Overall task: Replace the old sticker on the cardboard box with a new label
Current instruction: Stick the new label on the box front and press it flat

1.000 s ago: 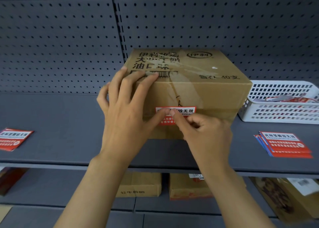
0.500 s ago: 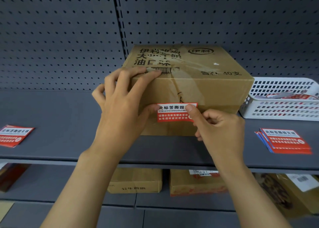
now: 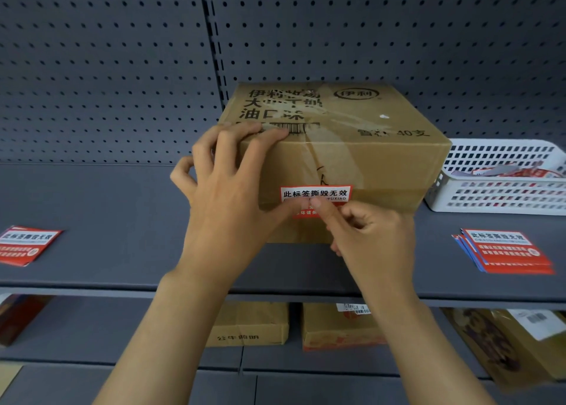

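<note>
A brown cardboard box with black printed characters stands on the grey shelf. A red and white label is stuck low on its front face. My left hand grips the box's front left corner, fingers hooked over the top edge and thumb lying on the label's lower left part. My right hand has its fingers curled and its index fingertip pressed on the label's lower middle, next to the left thumb. The label's lower rows are partly hidden by both digits.
A stack of red labels lies on the shelf at the right, another stack at the far left. A white plastic basket with scraps stands right of the box. Pegboard backs the shelf. Cardboard boxes sit on the lower shelf.
My right index finger slid from the label's right end back to its lower middle. My left thumb moved right onto the label. The box stayed in place.
</note>
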`<state>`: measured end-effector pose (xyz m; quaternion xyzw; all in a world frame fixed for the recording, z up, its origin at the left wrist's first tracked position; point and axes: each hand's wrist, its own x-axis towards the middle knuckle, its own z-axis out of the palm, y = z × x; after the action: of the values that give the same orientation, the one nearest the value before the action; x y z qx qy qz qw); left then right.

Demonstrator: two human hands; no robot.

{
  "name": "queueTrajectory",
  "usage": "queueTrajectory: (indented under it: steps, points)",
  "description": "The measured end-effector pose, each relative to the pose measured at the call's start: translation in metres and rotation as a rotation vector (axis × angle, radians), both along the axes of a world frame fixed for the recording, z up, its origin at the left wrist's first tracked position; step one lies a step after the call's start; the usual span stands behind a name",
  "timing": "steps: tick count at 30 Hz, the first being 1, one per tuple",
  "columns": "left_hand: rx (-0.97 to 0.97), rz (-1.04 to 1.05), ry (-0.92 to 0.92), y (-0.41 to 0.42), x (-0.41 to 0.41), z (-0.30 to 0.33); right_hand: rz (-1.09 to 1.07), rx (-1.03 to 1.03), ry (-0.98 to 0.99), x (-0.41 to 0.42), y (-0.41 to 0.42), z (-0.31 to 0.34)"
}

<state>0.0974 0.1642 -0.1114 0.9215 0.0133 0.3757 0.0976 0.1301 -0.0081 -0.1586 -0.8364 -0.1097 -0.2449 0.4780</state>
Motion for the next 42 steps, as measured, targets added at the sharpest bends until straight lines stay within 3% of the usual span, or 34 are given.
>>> queueTrajectory:
  steps: [8,17,26,38,42]
  points:
    - [-0.057,-0.019,-0.029,0.002,0.004,0.005,-0.021,0.009,-0.018,0.007,-0.002,0.009]
    - [0.010,-0.078,0.041,0.018,0.000,0.006,-0.081,0.051,-0.014,0.008,-0.022,0.005]
    - [0.050,0.015,0.020,0.004,0.001,-0.003,-0.065,-0.170,-0.088,0.008,0.002,-0.002]
    - [0.054,-0.071,0.074,0.019,0.001,0.005,-0.116,-0.031,0.012,0.008,-0.031,0.001]
    - [0.019,-0.064,0.072,0.009,-0.002,0.002,-0.081,-0.109,-0.060,0.004,-0.019,-0.003]
